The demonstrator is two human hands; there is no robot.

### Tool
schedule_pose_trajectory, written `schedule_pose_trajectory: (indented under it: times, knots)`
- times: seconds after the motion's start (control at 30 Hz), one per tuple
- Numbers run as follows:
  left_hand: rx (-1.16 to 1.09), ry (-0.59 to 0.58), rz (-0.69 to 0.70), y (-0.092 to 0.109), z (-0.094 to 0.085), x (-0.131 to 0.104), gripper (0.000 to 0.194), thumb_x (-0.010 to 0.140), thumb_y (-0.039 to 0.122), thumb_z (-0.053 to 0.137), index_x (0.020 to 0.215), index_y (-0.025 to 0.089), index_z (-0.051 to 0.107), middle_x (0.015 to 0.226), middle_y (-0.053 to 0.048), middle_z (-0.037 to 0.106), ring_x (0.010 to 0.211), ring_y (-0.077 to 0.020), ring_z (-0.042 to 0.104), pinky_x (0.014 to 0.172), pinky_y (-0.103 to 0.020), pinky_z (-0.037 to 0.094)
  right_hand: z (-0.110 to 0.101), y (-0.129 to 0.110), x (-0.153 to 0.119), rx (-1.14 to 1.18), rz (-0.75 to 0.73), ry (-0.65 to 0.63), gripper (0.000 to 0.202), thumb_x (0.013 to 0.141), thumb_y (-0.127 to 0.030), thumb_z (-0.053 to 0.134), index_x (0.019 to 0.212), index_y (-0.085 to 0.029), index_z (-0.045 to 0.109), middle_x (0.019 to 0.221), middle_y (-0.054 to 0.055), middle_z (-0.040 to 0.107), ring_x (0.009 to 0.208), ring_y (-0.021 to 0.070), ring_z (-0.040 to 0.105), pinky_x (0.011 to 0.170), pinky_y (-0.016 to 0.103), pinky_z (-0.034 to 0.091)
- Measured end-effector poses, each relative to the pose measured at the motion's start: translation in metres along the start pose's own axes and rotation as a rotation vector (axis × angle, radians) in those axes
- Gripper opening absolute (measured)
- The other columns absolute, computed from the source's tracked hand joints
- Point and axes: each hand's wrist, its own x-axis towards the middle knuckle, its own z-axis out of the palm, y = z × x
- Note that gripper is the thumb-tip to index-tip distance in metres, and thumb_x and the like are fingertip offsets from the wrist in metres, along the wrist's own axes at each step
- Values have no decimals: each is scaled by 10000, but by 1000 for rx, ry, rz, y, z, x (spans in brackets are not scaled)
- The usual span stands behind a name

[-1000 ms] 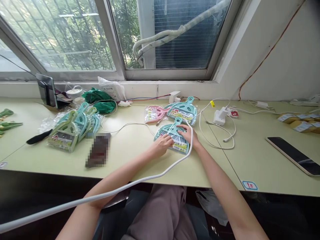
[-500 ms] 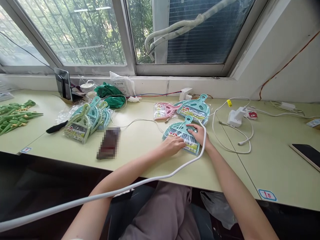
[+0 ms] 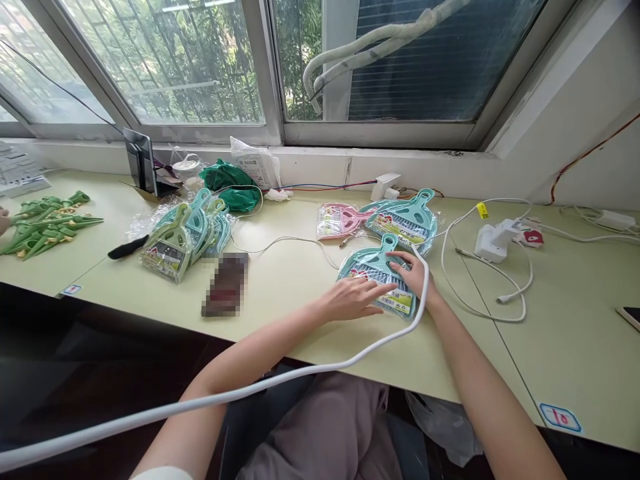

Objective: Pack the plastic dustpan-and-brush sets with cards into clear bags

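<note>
A blue dustpan-and-brush set in clear wrap [image 3: 367,261] lies on the pale green table, its handle pointing to the window. My left hand [image 3: 353,298] rests over its lower left part, fingers stretched out and apart. At the set's right side is my right hand [image 3: 411,273], thumb and fingers spread on the wrap near the handle. Just behind lie another blue set [image 3: 407,220] and a pink set [image 3: 336,221]. To the left, green and blue wrapped sets [image 3: 167,245] are piled together.
A white cable [image 3: 300,369] crosses before my arms. A pixelated dark item [image 3: 225,285], a black-handled object [image 3: 127,248] and green plastic items [image 3: 50,223] lie left. White adapters [image 3: 495,241] with cables lie right. Another person's hand [image 3: 4,220] shows at the left edge.
The fingers of my left hand have gone from curled to stretched out over the set. The view has shifted a little to the left, and another person's hand has appeared at the left edge.
</note>
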Motion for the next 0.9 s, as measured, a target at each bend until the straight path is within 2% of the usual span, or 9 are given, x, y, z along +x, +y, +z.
schedule_pose_trajectory:
  times: [0.1,0.2,0.3,0.43,0.57,0.67,0.77,0.83,0.9]
  knots:
    - [59,-19,-115,-9,-5,0,440,991,439,301,916,152,626,841,-78,631,773,-176,609,619,-279,418,-1,1,1,-24,11,15,310,784,-355,595,1056,-258,710,1051,66,713,967,261,628,891,420,479]
    - [110,-23,-159,-15,-6,-1,454,987,425,324,796,146,627,783,-78,622,745,-183,597,618,-291,406,-3,3,4,-58,31,26,303,781,-351,592,1048,-272,713,1025,60,715,951,262,626,882,429,475]
    - [143,31,-103,-15,-5,-2,451,991,378,328,725,152,613,737,-78,613,712,-166,573,629,-290,390,-6,8,7,-72,42,35,294,775,-354,594,1028,-274,719,988,58,719,910,254,630,841,415,486]
    - [132,126,7,-12,-4,-5,437,991,312,336,644,170,560,586,-34,556,627,-139,527,595,-279,357,-15,8,9,-106,100,117,314,766,-370,598,1031,-257,722,986,66,720,860,248,632,781,396,491]
    - [127,185,-1,-15,-1,-5,413,989,325,359,656,176,551,583,-16,557,610,-126,521,573,-258,368,-21,-3,6,-33,100,131,337,775,-387,585,1036,-221,719,1029,78,711,898,251,630,821,408,482]
    - [88,176,-50,-19,2,-1,308,994,296,361,871,167,611,799,-49,652,781,-135,585,643,-239,425,-20,-11,3,16,99,126,351,779,-400,579,1035,-204,716,1046,90,706,943,258,624,856,418,474]
    - [12,88,39,-21,4,1,263,991,205,354,1015,174,614,968,-73,669,892,-139,606,660,-227,438,-18,-16,2,15,108,124,341,776,-386,577,1028,-203,717,1045,92,707,945,257,620,866,419,467]
    - [-24,32,98,-19,5,0,270,984,208,376,922,177,637,853,-53,675,773,-130,617,605,-230,415,-18,-17,1,10,127,121,339,770,-375,580,1035,-214,716,1066,87,705,934,255,618,850,419,469]
    - [-53,14,73,-17,4,-1,324,982,285,396,804,173,643,693,-29,650,636,-121,597,569,-238,389,-18,-19,1,4,152,125,331,761,-368,583,1028,-226,719,1080,81,703,926,257,616,829,420,473]
